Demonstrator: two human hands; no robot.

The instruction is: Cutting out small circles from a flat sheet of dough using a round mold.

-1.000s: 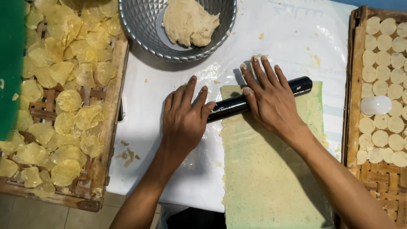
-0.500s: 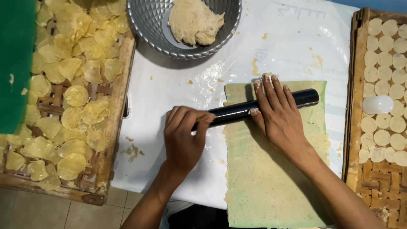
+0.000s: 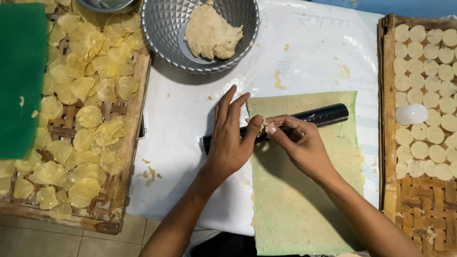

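Note:
My left hand [image 3: 231, 138] lies flat on the left part of a black rolling pin [image 3: 328, 115], fingers spread, thumb reaching right. My right hand [image 3: 297, 140] is curled beside it, fingertips pinching a small bit of dough [image 3: 266, 126] at the pin's middle. The pin lies across a thin rolled sheet of pale greenish dough [image 3: 304, 200] spread on white paper [image 3: 181, 143].
A silver bowl [image 3: 162, 33] with a lump of dough [image 3: 212, 34] stands at the top. A woven tray [image 3: 121, 143] of dried yellow chips [image 3: 85, 114] is on the left beside a green board [image 3: 21, 76]. Another woven tray [image 3: 388, 157] with round dough discs [image 3: 428, 57] sits right.
Both hands stopped rolling with flat palms. The pin has come nearer along the sheet, and my right hand has curled its fingers around a bit of dough at the pin.

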